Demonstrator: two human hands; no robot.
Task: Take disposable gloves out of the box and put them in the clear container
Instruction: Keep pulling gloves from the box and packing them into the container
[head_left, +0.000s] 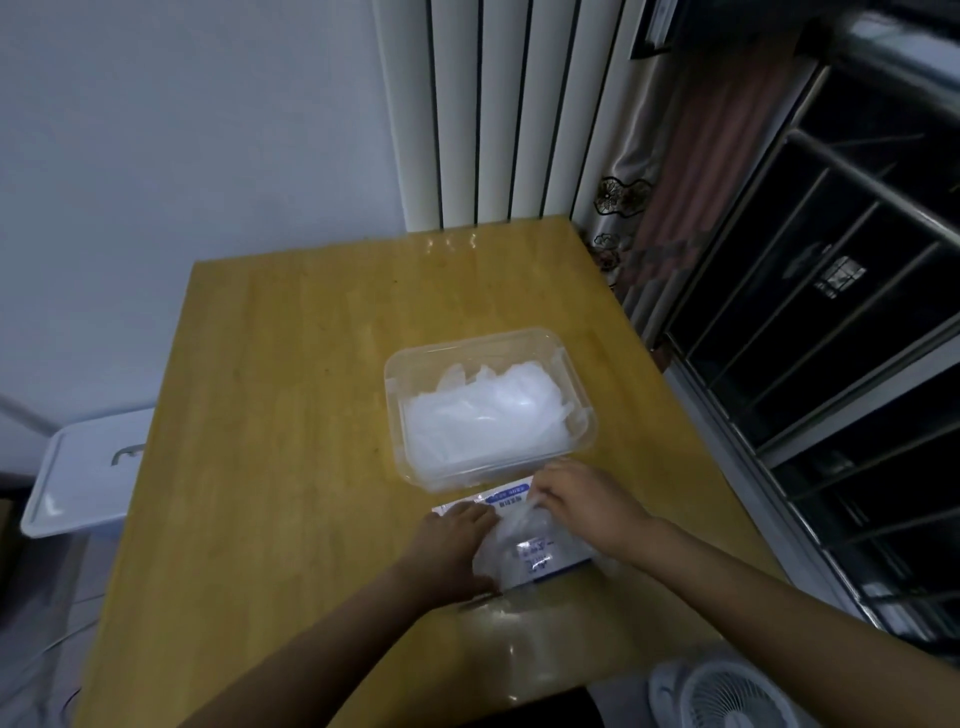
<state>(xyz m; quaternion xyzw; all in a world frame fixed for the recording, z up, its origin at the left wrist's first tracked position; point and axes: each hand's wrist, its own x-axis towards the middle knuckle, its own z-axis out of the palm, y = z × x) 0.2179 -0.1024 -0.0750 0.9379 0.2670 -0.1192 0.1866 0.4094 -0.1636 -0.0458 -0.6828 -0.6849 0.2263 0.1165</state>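
R hand (582, 499) is pinching a thin glove (519, 532) at the box (511, 493) top. L hand (452, 545) is lying flat, fingers straight, pressing the box's left side. Box is sitting on table (285, 415), touching the near side of the clear container (519, 332), w/ glove pile (483, 415) lying inside.

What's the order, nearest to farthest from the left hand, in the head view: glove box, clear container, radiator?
1. glove box: under the left hand, touching it.
2. clear container: just beyond the box, toward the right of the table.
3. radiator: upright behind the table's far edge.
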